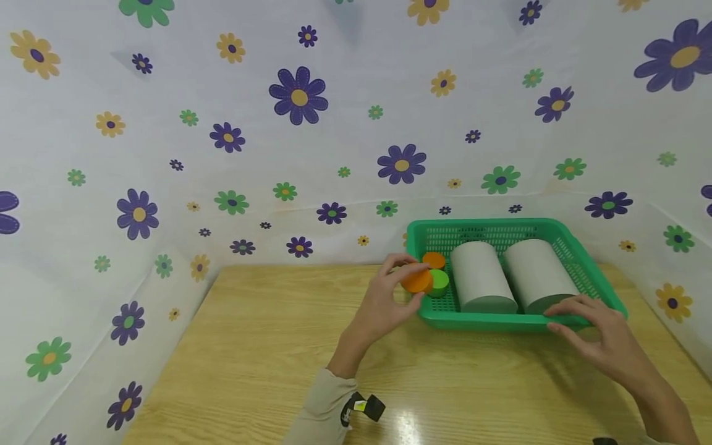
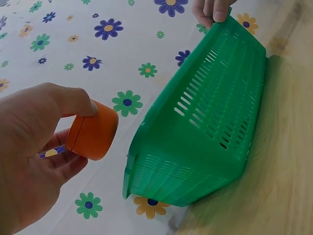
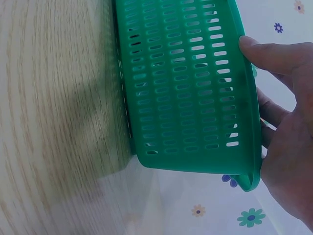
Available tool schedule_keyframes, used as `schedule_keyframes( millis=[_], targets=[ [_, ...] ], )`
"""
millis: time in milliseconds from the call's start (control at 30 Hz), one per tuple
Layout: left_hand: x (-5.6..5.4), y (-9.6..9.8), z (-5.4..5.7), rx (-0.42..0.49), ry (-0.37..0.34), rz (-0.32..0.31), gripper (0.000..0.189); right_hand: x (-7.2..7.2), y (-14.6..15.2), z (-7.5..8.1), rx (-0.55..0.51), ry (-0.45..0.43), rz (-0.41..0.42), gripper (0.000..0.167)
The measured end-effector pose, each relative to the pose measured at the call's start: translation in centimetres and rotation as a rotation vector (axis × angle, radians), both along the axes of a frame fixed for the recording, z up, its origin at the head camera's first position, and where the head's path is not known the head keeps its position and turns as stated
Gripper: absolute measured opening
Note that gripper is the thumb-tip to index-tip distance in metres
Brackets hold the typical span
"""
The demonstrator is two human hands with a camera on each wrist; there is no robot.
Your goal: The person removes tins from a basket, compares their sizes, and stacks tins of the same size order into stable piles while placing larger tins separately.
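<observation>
One beige sleeve came in at the near edge, with a small black device strapped at its cuff. Beside it the table caught a patch of bright glare, and from there its pale yellow wood ran back in a fine, streaky grain.

Two bare hands were well apart over it. The right hand gripped the near rim of a green plastic basket toward its right corner, thumb outside and fingers over the inner side. The left hand pinched an orange pot between thumb and fingers, up near the basket's left rim; the left wrist view showed a gap between pot and basket.

This orange pot was short, round and smooth, softly rounded at one end and marked by a thin seam close to the other.

The basket stood on the table, its walls pierced by rows of small slots. Inside, two white cylinders lay side by side, round ends toward the near side. Left of them sat a bright green round piece, with another orange piece behind it.

Farthest back, white sheeting printed with purple, yellow and green daisies rose behind the table and along both sides, lightly creased low down
</observation>
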State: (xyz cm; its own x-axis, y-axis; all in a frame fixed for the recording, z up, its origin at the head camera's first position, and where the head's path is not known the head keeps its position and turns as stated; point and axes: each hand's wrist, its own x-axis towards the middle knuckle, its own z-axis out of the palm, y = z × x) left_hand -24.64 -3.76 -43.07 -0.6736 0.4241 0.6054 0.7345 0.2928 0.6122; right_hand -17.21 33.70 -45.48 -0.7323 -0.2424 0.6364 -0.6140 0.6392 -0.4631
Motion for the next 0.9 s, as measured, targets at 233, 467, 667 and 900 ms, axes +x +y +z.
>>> schedule_keyframes(
  millis=[233,467,667,900],
  targets=[
    [0.1,-1.1,0.1,0.064,-0.012,0.022,0.045,-0.1,0.0,-0.2,-0.001,0.0,0.009,0.051],
    [0.0,-1.6,-0.2,0.072,-0.017,0.046,0.043,0.0,0.2,-0.2,-0.003,-0.003,0.013,0.051],
    [0.1,-2.3,-0.3,0.083,-0.017,0.071,0.042,0.1,0.3,-0.4,-0.007,-0.011,-0.005,0.05],
    [-0.2,-3.2,-0.4,0.095,-0.035,0.11,0.042,0.1,0.4,-0.5,0.006,0.0,-0.032,0.049]
  ],
)
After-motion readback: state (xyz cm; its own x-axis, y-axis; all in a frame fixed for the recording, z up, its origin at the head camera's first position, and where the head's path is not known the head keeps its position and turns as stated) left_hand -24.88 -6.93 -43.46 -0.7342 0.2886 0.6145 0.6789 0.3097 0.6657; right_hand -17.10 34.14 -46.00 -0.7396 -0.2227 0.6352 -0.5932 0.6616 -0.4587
